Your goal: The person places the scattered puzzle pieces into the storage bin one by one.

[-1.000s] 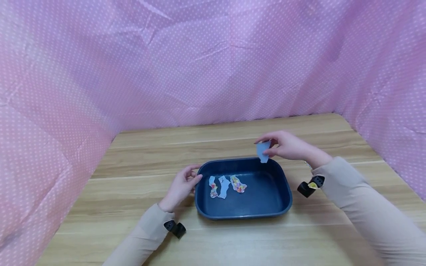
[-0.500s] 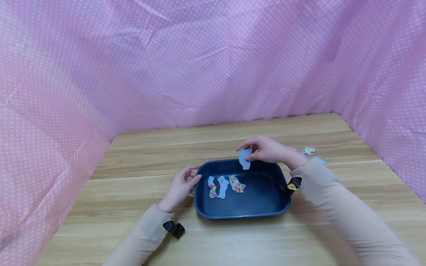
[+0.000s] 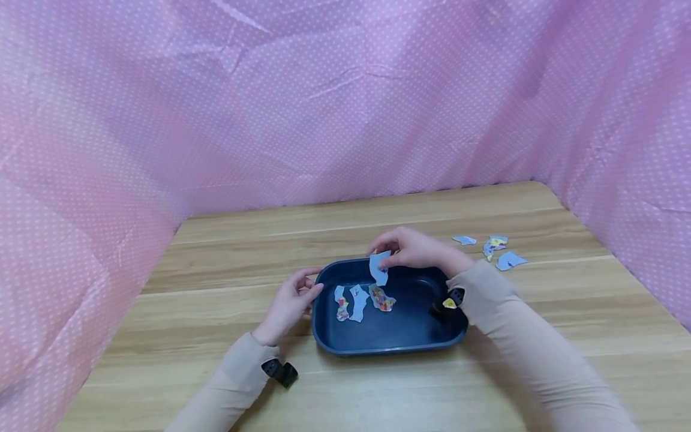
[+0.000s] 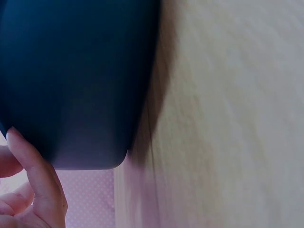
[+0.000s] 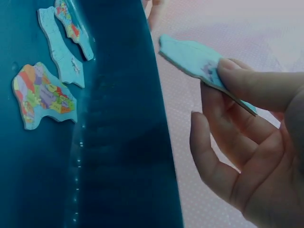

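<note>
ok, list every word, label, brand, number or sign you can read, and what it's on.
No readable text.
Flat pale-blue piece in the right hand: purplish marks, too blurred.
Wavy-edged pale-blue piece in the dark-blue, round-cornered rectangular tray: dark mark, too blurred.
Multicoloured irregular flat piece beside it: any print too small.
Loose irregular flat pieces on the pale wooden table: too small.

The tray (image 3: 385, 337) has room for a hand at its near middle; three pieces (image 3: 358, 304) lie at its left, and a wrist camera (image 3: 444, 307) overhangs its right. Left fingers (image 4: 40, 176) bar its left wall, right fingers (image 5: 205, 151) its far rim. A curtain (image 3: 356, 132) bounds the bench (image 3: 183, 348) beyond.
</note>
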`<control>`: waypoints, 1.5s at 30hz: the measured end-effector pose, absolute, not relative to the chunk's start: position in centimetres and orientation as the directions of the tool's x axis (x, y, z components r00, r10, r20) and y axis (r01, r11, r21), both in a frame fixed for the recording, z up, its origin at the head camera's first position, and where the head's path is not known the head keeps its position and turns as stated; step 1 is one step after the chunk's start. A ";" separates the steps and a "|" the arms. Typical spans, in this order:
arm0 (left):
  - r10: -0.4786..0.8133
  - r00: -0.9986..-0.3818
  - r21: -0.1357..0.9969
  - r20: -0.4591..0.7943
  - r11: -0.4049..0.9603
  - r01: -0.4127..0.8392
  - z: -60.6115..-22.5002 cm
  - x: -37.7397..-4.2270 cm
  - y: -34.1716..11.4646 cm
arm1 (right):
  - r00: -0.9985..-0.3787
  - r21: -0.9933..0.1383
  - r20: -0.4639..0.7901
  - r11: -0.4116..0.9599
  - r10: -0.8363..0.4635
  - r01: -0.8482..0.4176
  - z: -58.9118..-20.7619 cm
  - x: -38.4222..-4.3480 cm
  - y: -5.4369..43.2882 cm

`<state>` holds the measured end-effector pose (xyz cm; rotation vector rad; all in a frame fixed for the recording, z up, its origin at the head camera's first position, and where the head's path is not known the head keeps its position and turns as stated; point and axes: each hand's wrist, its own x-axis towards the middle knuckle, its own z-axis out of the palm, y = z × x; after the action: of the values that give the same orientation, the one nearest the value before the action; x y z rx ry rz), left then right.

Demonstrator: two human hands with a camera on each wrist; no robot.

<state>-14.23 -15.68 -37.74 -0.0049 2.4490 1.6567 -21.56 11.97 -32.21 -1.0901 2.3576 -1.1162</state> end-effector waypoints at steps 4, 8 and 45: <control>0.105 -0.982 0.921 -0.156 0.376 -0.106 -37.7 -14.3 -15.7 | -0.627 -0.719 -0.012 0.443 -0.779 -0.535 -32.7 -21.6 11.7; 0.104 -0.983 0.922 -0.154 0.374 -0.105 -37.7 -14.3 -15.7 | -0.594 -0.664 -0.100 0.498 -0.799 -0.558 -33.1 -21.4 11.4; 0.107 -0.984 0.925 -0.144 0.368 -0.095 -37.9 -14.2 -15.4 | -0.703 -0.298 -0.248 0.743 -0.666 -0.599 -35.7 -20.9 12.0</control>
<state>-14.21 -15.45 -37.88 0.0107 2.4441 1.6718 -20.91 12.01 -35.73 -0.9786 2.6039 -0.2776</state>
